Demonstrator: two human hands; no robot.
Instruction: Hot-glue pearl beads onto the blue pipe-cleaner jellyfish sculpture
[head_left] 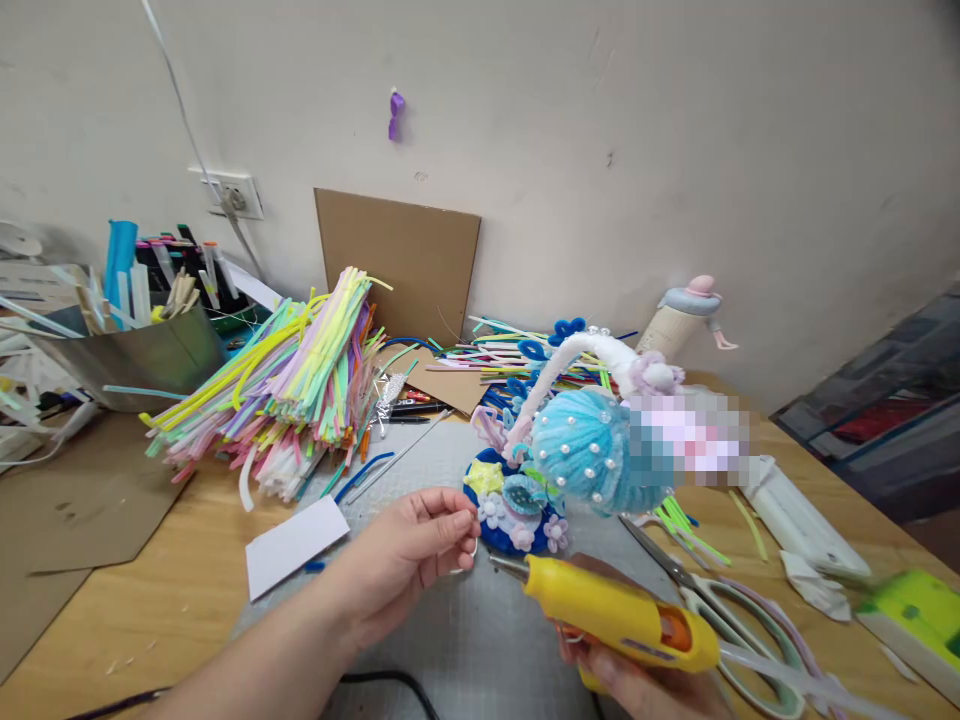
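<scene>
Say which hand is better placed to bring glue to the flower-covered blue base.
Right, I'd judge. The right hand holds the yellow glue gun, its nozzle pointing left, close to the blue base. The left hand is close too, but seems to pinch a small white piece.

Yellow glue gun, nearly level

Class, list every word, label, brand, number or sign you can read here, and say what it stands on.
No text can be read.
Yellow glue gun: dark marking on its side, too blurred to read.
Wall: small faint marks, too unclear to tell whether they are writing.
</scene>
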